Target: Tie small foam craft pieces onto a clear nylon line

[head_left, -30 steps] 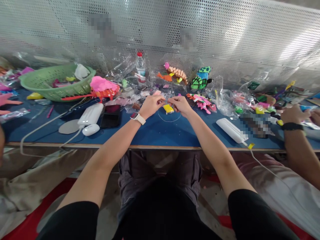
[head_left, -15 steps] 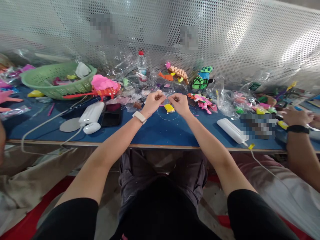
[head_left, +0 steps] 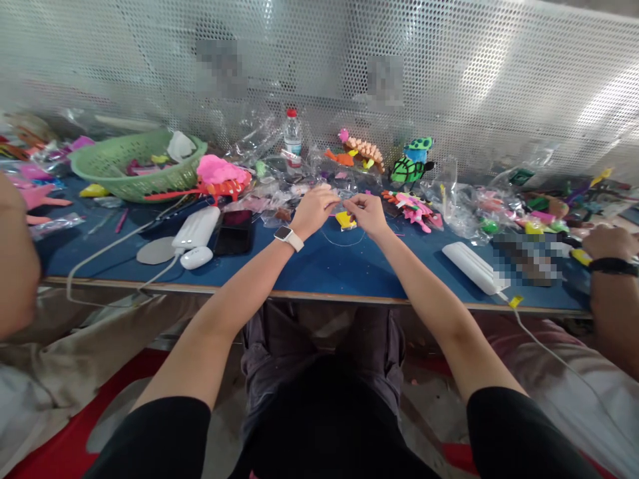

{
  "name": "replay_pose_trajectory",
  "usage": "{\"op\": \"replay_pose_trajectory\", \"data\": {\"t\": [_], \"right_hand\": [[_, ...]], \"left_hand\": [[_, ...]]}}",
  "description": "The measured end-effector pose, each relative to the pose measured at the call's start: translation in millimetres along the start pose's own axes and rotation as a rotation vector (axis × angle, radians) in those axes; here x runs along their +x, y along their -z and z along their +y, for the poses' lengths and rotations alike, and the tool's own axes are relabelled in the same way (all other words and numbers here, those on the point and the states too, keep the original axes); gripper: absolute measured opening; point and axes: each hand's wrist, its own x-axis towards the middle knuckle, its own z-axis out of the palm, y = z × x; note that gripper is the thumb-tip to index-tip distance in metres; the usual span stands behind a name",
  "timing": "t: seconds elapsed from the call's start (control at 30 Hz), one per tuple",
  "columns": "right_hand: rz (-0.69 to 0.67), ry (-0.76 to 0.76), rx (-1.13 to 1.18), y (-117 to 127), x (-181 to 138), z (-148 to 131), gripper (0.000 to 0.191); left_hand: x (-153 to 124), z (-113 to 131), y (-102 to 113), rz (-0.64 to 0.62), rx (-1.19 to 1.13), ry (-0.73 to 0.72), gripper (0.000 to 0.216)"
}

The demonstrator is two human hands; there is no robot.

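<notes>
My left hand [head_left: 313, 211], with a watch on the wrist, is closed in a pinch above the blue table [head_left: 319, 269]. Facing it, my right hand [head_left: 368, 214] also pinches, its fingertips a short gap from the left ones. Whatever the fingers hold is too small to make out. Just below and between them lies a yellow packet [head_left: 346, 220], partly covered by the right fingers. A thin pale curved line [head_left: 344, 245] shows on the table in front; I cannot tell whether it is a thread or a mark.
Clay-like figures stand behind: a pink-and-red one [head_left: 224, 178], a spiky peach one [head_left: 367, 152], a green-and-black one [head_left: 408, 166]. A green basket [head_left: 134, 186], bottle [head_left: 293, 140], phone [head_left: 233, 233] and white power banks [head_left: 197, 227] lie around. Another person's hand [head_left: 612, 243] is at right.
My left wrist has turned so the watch face shows, and its fingers have straightened somewhat. The whole view has shifted a little; a neighbour's arm at left reaches further in.
</notes>
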Motion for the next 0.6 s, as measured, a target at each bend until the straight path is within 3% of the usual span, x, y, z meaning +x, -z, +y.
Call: {"op": "replay_pose_trajectory", "data": {"t": [0.23, 0.6], "right_hand": [[-0.081, 0.03, -0.074, 6, -1, -2, 0.049], [-0.05, 0.011, -0.078, -2, 6, 11, 0.045]], "left_hand": [[-3, -15, 0, -0.16, -0.568, 0.25, 0.008], [-1, -29, 3, -0.174, -0.56, 0.29, 0.014]]}}
